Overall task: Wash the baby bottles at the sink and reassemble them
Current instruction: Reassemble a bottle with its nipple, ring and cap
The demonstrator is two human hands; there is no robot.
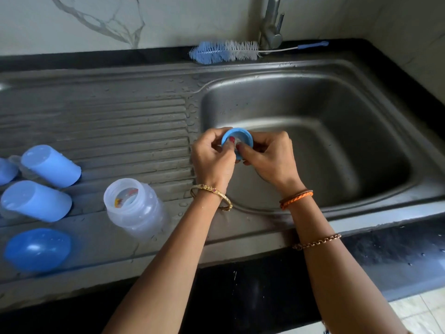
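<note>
My left hand [213,154] and my right hand [268,154] meet above the near-left corner of the sink [313,145], both curled around one blue ring [237,141], the screw collar of a baby bottle; my thumbs press into its opening, where a clear soft part, probably the teat, shows only dimly. The ring looks light and stiff, and I judge it slippery, since water beads lie on the steel around it; the safest hold is on its outer rim, fingers spread on opposite sides, leaving the thumbs free to seat the teat. The teat itself should be soft and springy, best pushed at its base and not pinched at the tip. On the draining board [108,131] to my left stands the clear bottle [134,208], upright and open-mouthed, light and fairly rigid, best taken around its body just below the threads. Further left lie three blue caps [51,165], two on their sides and one dome-up, near one another. A bottle brush [224,51] rests on the back ledge beside the tap [271,27], which runs no water that I can see.
</note>
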